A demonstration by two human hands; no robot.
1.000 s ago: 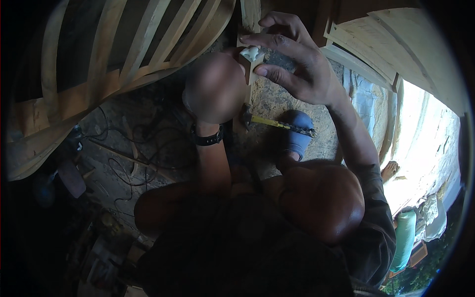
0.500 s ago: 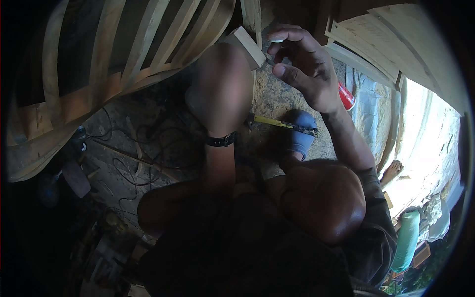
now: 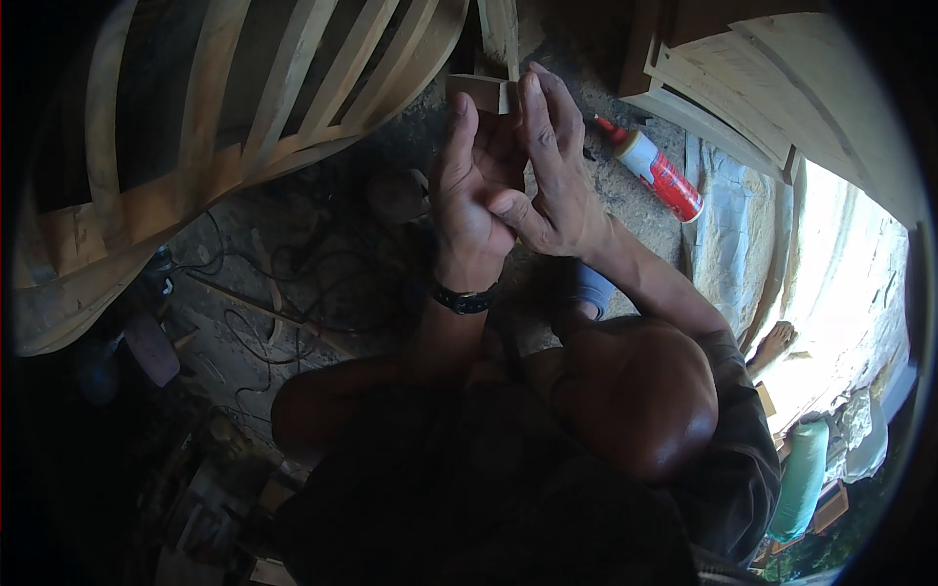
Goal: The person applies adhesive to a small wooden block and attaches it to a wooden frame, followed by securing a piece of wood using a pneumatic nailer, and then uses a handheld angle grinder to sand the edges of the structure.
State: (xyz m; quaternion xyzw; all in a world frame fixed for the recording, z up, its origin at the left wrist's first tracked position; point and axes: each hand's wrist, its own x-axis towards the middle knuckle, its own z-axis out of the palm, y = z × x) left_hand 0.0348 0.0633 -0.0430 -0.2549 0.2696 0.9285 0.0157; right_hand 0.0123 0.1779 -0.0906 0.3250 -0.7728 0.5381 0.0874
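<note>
Head view — wooden block [image 3: 479, 93] at far end of left grip [image 3: 467, 190]

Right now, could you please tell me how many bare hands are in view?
2: the left hand, with a dark strap at its wrist, near the wooden block; and the right hand, partly overlapping the left. Another could be hidden in shadow.

My right hand [image 3: 559, 186] is dimly lit, lower left black with shadow. Glare burns white at right.
</note>
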